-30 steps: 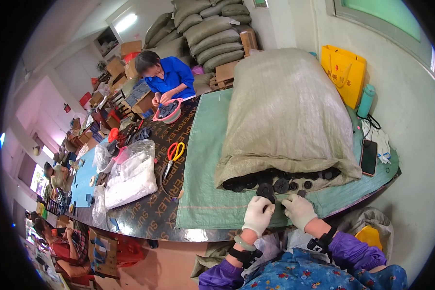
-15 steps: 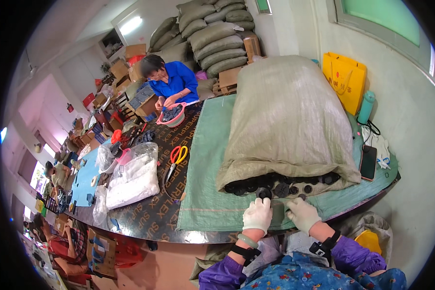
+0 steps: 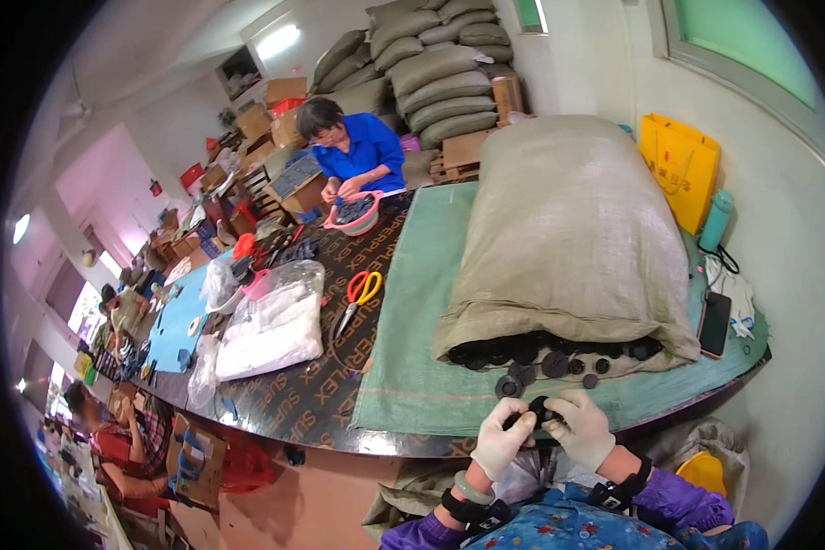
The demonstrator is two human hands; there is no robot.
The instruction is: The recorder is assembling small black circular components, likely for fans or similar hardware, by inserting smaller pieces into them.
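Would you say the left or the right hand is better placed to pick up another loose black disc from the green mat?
Probably the left hand: the nearest loose black disc lies on the green mat just above it. Both gloved hands pinch a small black part; the right hand sits farther away.

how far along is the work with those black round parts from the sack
Early, by the look of it. Done: no finished pile shows. In hand: the left hand and right hand, both gloved, share a grip on one black round part. Left: loose parts on the green mat, and the big sack looks full.
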